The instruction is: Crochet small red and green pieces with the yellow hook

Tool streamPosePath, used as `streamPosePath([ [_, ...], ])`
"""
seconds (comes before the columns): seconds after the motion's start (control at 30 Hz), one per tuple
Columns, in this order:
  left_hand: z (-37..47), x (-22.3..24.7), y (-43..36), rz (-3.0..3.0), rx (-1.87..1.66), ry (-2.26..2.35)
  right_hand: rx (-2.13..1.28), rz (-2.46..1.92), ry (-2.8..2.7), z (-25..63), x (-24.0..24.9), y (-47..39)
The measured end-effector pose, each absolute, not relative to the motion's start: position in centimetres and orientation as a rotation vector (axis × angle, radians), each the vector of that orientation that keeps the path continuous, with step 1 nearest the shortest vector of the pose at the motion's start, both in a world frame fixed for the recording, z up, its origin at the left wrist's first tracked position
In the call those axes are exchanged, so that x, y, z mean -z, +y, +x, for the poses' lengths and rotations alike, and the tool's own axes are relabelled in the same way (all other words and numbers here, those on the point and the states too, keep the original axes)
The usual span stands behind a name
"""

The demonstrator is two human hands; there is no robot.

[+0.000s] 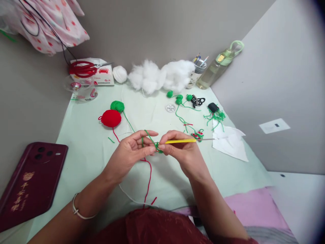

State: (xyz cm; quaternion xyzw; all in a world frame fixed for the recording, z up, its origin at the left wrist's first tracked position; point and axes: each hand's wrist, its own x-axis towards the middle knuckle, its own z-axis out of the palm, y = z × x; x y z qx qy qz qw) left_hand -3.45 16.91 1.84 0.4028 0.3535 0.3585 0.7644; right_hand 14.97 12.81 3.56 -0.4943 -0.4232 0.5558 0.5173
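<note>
My left hand [135,146] pinches a small green crochet piece [158,148], and green yarn runs over its raised index finger. My right hand [181,149] is closed round a crochet hook with a yellow handle [180,141]; the metal shaft sticks out to the right. The hook's tip is hidden at the green piece between both hands. Beyond the left hand lie a red yarn ball [111,118] and a green yarn ball [117,106]. Red yarn trails down past my left hand toward my lap.
White stuffing [152,77] lies along the back wall, beside a white yarn ball [120,74]. Red scissors [83,69] rest on a box at back left. A bottle [215,69] and a pencil cup [195,74] stand back right. A dark red phone-like object [33,179] is at left.
</note>
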Motion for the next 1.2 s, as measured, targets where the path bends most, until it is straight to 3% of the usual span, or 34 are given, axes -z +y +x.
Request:
streamPosePath([
  [0.2,-2.3,-2.3,16.4,0.659,-0.931,0.782,-1.309,-1.176,-0.973,14.6,-3.4,12.8],
  [0.63,-1.5,-1.0,15.5,0.371,-0.921,0.688,-1.13,-1.173,-0.619,10.4,0.2,10.7],
  [1.2,-0.8,-2.3,14.5,0.577,-0.985,0.757,-0.859,-1.231,-1.051,12.7,-1.8,10.9],
])
